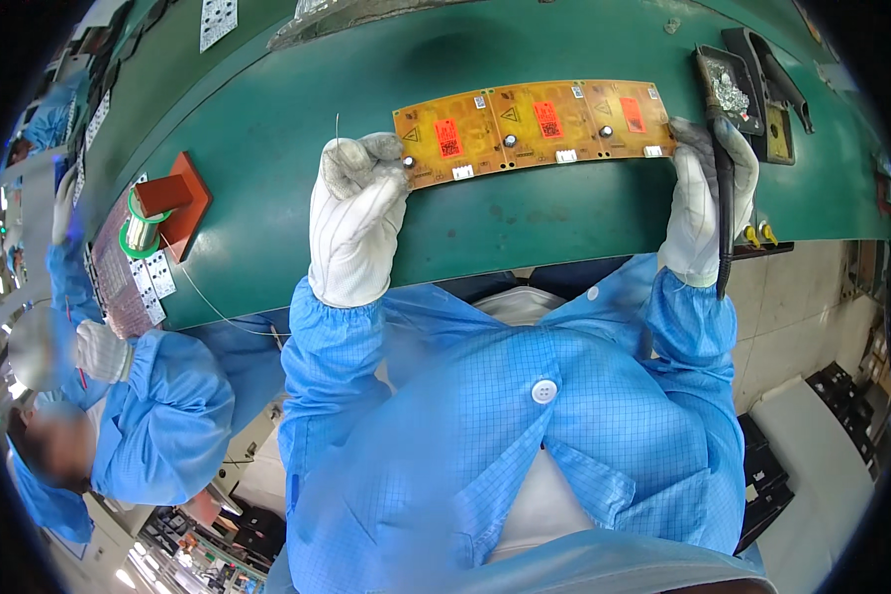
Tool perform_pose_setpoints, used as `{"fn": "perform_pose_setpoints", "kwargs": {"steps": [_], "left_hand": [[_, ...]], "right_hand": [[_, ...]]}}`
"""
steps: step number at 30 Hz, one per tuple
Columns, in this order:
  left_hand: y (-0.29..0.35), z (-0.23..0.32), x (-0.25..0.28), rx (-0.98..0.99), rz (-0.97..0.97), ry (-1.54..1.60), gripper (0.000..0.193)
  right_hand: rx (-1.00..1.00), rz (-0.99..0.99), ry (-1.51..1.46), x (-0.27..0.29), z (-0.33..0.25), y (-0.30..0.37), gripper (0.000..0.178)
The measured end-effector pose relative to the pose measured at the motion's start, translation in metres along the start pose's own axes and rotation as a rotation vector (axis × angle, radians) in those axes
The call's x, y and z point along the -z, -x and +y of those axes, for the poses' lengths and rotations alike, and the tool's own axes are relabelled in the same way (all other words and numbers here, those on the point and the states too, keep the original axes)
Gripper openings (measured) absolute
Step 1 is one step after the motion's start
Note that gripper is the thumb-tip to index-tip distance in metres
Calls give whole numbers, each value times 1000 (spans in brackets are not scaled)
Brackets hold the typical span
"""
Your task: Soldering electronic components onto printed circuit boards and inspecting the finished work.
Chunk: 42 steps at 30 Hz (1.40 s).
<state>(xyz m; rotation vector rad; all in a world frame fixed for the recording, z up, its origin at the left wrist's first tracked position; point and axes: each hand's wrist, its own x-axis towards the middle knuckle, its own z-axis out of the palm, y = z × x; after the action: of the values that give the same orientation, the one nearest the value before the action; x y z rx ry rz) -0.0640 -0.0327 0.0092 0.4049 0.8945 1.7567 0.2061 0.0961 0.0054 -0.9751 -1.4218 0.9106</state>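
Note:
A long yellow-orange circuit board panel (520, 134) of three joined sections is held up over the green bench, with red labels, white connectors and small round parts on it. My left hand (356, 218), in a white glove, pinches its left end. A thin wire (338, 126) sticks up from the fingers of that hand. My right hand (698, 198), gloved too, grips the right end of the panel. The same hand also holds a black soldering iron (726, 208), its cord end pointing down toward my sleeve; the tip is hard to make out near the stand.
A soldering iron stand (777, 79) and a tray of metal shavings (729, 81) sit at the far right. A solder wire spool (143, 234) on a red-brown holder (196, 203) stands at left. A co-worker in blue (168, 416) sits close on my left.

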Motion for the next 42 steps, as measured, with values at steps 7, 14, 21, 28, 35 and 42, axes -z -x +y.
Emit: {"fn": "perform_pose_setpoints", "kwargs": {"steps": [7,14,21,28,35,42], "left_hand": [[1,4,-16,4,68,-271,33],[1,6,-18,3,119,-241,29],[-4,7,-8,6,80,-192,25],[-5,2,-6,-10,62,-165,24],[-9,5,2,-24,59,-138,20],[-19,23,24,16,129,-123,19]], "right_hand": [[34,44,-41,1,4,-3,44],[45,58,-61,-2,3,-3,44],[54,64,-77,-8,7,-2,45],[65,85,-61,-3,7,-4,46],[29,101,-80,-14,5,-5,47],[0,54,5,-47,11,-1,43]]}}
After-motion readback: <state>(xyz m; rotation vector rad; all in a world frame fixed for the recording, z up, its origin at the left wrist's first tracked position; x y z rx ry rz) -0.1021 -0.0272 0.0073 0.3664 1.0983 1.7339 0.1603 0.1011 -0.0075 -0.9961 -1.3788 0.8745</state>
